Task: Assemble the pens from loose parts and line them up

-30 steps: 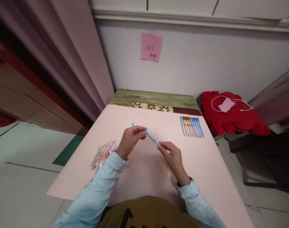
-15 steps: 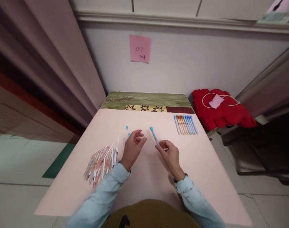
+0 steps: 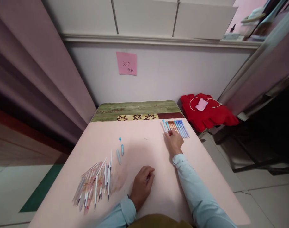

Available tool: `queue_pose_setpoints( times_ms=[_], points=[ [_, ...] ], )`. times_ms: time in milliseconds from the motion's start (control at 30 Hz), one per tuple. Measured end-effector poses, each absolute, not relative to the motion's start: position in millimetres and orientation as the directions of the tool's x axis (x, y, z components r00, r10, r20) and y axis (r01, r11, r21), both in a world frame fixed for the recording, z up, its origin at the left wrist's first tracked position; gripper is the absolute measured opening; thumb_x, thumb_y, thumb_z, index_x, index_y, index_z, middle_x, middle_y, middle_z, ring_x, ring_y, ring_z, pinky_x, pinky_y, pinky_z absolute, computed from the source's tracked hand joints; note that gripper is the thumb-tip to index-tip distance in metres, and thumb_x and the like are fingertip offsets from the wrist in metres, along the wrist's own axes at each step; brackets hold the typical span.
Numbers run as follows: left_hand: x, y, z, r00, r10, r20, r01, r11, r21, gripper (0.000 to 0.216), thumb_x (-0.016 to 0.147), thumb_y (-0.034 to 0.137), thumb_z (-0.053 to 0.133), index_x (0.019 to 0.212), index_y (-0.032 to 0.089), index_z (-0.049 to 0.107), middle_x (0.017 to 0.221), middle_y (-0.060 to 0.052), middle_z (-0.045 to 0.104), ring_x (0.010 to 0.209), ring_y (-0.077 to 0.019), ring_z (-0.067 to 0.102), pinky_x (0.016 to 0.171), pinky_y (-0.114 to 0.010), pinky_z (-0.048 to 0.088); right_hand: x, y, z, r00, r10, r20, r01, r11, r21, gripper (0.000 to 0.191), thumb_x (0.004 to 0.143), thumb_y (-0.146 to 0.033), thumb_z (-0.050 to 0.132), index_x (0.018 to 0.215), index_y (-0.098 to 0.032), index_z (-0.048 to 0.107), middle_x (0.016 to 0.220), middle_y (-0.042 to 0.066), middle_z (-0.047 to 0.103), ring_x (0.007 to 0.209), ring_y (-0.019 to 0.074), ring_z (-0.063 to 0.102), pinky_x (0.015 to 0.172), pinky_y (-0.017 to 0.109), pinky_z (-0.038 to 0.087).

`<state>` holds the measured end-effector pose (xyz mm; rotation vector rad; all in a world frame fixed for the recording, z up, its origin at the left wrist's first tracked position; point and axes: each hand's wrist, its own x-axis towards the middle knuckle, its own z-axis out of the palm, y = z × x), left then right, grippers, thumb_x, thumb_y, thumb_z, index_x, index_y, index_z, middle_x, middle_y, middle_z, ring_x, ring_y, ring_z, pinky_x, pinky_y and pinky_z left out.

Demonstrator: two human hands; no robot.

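My right hand [image 3: 175, 141] is at the far right of the table, its fingers closed on the lower end of a light blue pen [image 3: 164, 125]. That pen lies at the left end of a row of pens [image 3: 180, 126] with blue, brown and purple caps. Near the front, my left hand [image 3: 142, 184] rests on the table with its fingers curled in and nothing visible in them. Left of centre lie a small blue cap [image 3: 120, 139], a blue pen barrel piece [image 3: 122, 149] and a pale translucent tube [image 3: 119, 157].
A loose pile of refills and clear pen parts [image 3: 94, 183] covers the table's left side. A tiny sliver [image 3: 145, 138] lies mid-table. Behind the table's green patterned back edge [image 3: 135, 108] stands the wall with a pink note [image 3: 126, 63]. Red cloth [image 3: 206, 114] lies beyond the right edge.
My right hand has carried the blue pen forward and right to the row's left end. My left hand has drawn back toward me and its fingers have curled. The head view has shifted.
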<state>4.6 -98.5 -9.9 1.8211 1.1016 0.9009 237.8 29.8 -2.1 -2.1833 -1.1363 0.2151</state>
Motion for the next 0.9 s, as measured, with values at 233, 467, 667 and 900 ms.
queue_pose_setpoints(
  times_ms=[233,467,667,900],
  points=[
    [2.6,-97.8,-14.4,0.398,0.896,0.199,0.349,-0.348,0.870,0.014,0.093,0.020,0.049,0.099,0.020,0.062,0.100,-0.009,0.063,0.092,-0.0190,0.062,0.080,-0.031,0.051,241.7,47.0,0.2,0.613,0.784,0.094,0.718,-0.504,-0.481,0.022,0.081,-0.041,0.062,0.088,-0.023,0.072,0.089,0.005,0.072,0.079,0.0209,0.064,0.065,0.028,0.036],
    [2.4,-97.8,-14.2,0.407,0.889,0.208,0.342,-0.360,0.868,0.013,0.092,0.019,0.050,0.097,0.019,0.062,0.099,-0.008,0.063,0.093,-0.0189,0.061,0.082,-0.031,0.051,244.0,51.8,-0.6,0.604,0.793,0.075,0.744,-0.528,-0.409,0.022,0.082,-0.039,0.062,0.088,-0.020,0.073,0.088,0.009,0.073,0.080,0.0223,0.067,0.066,0.029,0.039],
    [3.1,-97.0,-12.9,0.409,0.890,0.203,0.335,-0.353,0.874,0.013,0.091,0.018,0.050,0.095,0.020,0.062,0.098,-0.008,0.063,0.093,-0.0187,0.061,0.081,-0.030,0.050,245.2,56.1,-1.8,0.605,0.793,0.074,0.752,-0.538,-0.380,0.024,0.082,-0.039,0.063,0.087,-0.018,0.073,0.089,0.011,0.073,0.082,0.0235,0.068,0.069,0.030,0.042],
    [3.1,-96.5,-14.8,0.415,0.885,0.210,0.338,-0.365,0.868,0.013,0.091,0.015,0.050,0.094,0.020,0.062,0.098,-0.008,0.062,0.093,-0.0182,0.061,0.081,-0.030,0.050,244.0,53.6,-1.1,0.608,0.787,0.099,0.759,-0.540,-0.364,0.028,0.084,-0.042,0.064,0.095,-0.016,0.070,0.098,0.014,0.071,0.086,0.0248,0.067,0.071,0.031,0.042]
  ],
)
